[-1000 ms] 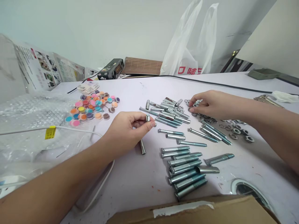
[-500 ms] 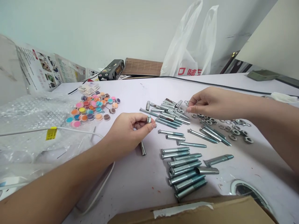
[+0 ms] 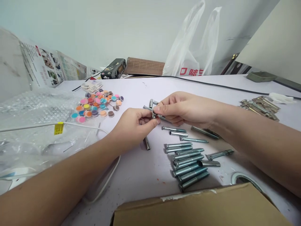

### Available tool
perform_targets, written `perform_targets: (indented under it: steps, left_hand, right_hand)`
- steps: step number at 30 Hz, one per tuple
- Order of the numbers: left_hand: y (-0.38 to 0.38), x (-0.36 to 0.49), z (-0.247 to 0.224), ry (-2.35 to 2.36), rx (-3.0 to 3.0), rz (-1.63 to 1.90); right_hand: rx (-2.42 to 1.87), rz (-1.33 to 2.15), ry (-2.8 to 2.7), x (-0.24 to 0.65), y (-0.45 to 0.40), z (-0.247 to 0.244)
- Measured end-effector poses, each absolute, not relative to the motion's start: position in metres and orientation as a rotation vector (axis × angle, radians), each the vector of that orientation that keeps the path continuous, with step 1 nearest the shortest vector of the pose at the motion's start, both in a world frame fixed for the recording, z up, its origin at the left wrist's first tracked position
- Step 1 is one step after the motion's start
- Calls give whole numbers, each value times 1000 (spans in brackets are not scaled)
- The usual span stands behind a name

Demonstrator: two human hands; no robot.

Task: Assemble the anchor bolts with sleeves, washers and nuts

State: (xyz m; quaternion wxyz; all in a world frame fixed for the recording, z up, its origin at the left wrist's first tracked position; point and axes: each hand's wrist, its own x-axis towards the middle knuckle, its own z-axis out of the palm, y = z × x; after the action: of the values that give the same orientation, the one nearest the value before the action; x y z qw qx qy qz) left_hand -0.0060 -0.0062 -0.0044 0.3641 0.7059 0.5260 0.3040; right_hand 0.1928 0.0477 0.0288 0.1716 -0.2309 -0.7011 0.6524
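Note:
My left hand [image 3: 133, 127] is closed around an expansion bolt [image 3: 147, 144]; its sleeve sticks out below the fingers and its metal end shows above the thumb. My right hand [image 3: 185, 108] pinches a small washer [image 3: 153, 111] at the top end of that bolt. Fingers partly hide the washer, so I cannot tell whether it sits around the bolt. Beside the hands, a single bolt [image 3: 174, 129] and a loose metal sleeve [image 3: 178, 134] lie on the white table. Several bolts with sleeves [image 3: 189, 164] lie in a stacked row nearer to me.
An open cardboard box [image 3: 199, 207] stands at the front edge. Colourful small paint pots [image 3: 96, 105] and bubble wrap [image 3: 39, 110] lie left. Yellowish bolts [image 3: 260, 108] are piled at right. A white plastic bag [image 3: 190, 53] stands at the back, near a black cable [image 3: 211, 84].
My right hand has moved left from the washer pile to my left hand, bringing a washer to the bolt's top end. My left hand still grips the bolt. The view has shifted slightly.

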Motion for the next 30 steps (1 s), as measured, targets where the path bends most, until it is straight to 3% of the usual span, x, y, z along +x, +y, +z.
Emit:
perform_targets:
  steps: [18, 30]
  left_hand:
    - [-7, -4, 1, 1300, 1867, 806]
    - [-8, -7, -4, 1387, 1907, 798]
  right_hand:
    - [-654, 1846, -1874, 193, 42, 23]
    - [-884, 1266, -2034, 235, 66, 50]
